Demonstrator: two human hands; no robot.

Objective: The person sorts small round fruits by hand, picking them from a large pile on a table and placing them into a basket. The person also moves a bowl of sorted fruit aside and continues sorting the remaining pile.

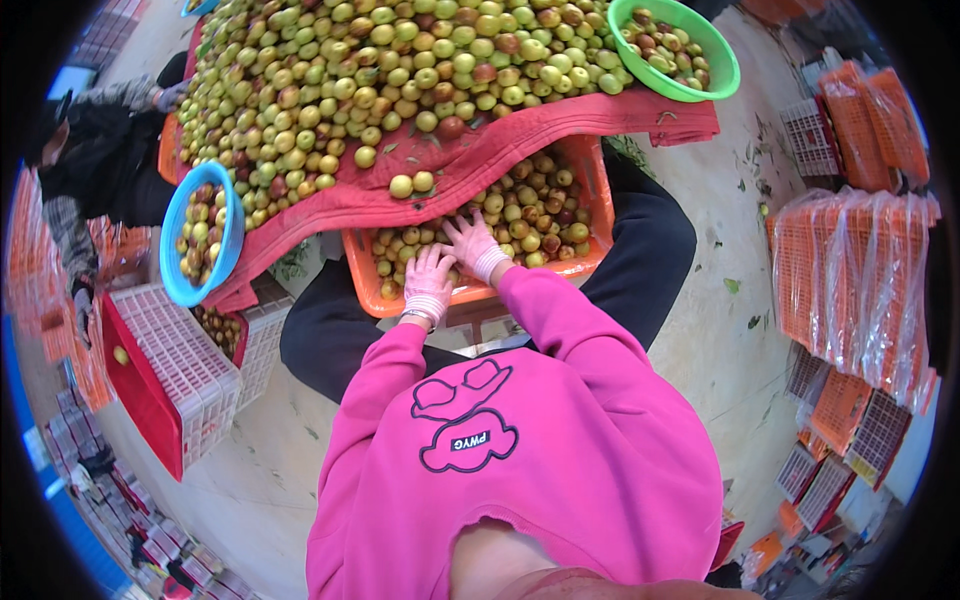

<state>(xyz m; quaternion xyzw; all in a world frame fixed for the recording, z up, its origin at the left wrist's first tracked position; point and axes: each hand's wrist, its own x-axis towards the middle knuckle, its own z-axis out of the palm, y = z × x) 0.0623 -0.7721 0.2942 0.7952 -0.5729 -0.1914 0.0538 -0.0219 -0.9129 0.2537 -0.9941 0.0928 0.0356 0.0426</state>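
Observation:
An orange plastic crate (480,294) sits between my knees, lined with clear film and filled with green-brown jujubes (530,214). Both hands wear thin pink gloves with striped cuffs. My left hand (428,281) lies palm down on the fruit near the crate's front side. Beside it, my right hand (475,246) rests on the jujubes in the middle, fingers spread, close to the left fingertips. I see no fruit gripped in either hand, though the palms are hidden. Above the crate's far side hangs the edge of a red quilted cloth (480,169), under a large heap of jujubes (390,67).
A blue basin (166,255) at left and a green basin (730,75) at right hold jujubes. White-and-red crates (176,367) stand on the left floor. A co-worker (105,161) is at far left. Wrapped orange crates (851,277) are stacked at right.

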